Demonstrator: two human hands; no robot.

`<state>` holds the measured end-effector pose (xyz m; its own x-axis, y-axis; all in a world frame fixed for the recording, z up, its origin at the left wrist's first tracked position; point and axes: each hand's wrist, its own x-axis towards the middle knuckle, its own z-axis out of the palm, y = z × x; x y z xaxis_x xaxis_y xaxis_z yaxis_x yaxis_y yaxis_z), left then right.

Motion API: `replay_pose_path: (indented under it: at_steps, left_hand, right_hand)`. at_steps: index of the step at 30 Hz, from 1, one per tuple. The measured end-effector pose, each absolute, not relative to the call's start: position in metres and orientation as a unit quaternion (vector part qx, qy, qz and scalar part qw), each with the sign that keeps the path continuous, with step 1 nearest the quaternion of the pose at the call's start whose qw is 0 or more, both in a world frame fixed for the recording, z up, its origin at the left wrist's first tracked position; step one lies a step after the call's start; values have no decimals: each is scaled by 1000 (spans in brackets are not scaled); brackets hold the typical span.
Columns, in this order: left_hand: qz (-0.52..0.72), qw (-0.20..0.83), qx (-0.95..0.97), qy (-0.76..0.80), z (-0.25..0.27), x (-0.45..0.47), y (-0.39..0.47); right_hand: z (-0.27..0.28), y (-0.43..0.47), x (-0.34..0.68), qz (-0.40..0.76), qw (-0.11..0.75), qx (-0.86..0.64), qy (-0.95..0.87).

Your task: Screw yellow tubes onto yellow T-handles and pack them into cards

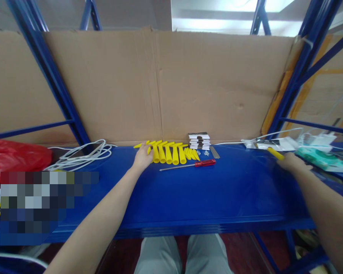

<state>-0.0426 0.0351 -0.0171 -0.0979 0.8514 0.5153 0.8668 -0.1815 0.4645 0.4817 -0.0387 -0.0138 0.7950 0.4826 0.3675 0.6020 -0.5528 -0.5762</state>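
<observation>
Yellow plastic handles [168, 155], hollow tubes with angled heads, stand side by side on the blue shelf. My left hand [143, 156] is closed around the handle at the row's left end; yellow shows on both sides of the fingers. Far to the right, my right hand [294, 163], a little blurred, grips another yellow handle [275, 153] whose end points toward the back left. Small flat yellow pieces [192, 154] lie just right of the row. In front of them rests a screwdriver [205, 163] with a red handle, its tip pointing left.
Behind the screws [206, 153] is a stack of white cards [199, 141], with thin grey metal strips [214, 152] alongside. A coiled white cable [85, 154] and red plastic bag [17, 160] lie left. Green packaging [321, 158] sits right. Cardboard [205, 83] walls the back.
</observation>
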Motion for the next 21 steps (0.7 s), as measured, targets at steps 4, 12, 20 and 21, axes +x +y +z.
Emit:
replay_pose_path:
  at_steps: [4,12,20,21]
  left_hand:
    - [-390,16,-686,-614,-17,-37,32]
    - [-418,25,-714,-561,-13,-28,26]
    - [-441,9,-762,-474,-8,-15,15]
    - [-443,1,-764,-469,-7,-14,14]
  right_hand:
    - [-10,-51,474,-21,277,-915,-291]
    - [14,-72,460,-93,201,-877,-426]
    - [48,-81,424,-181,302,-798,-490]
    - [52,-81,413,-195,328,-773,-506]
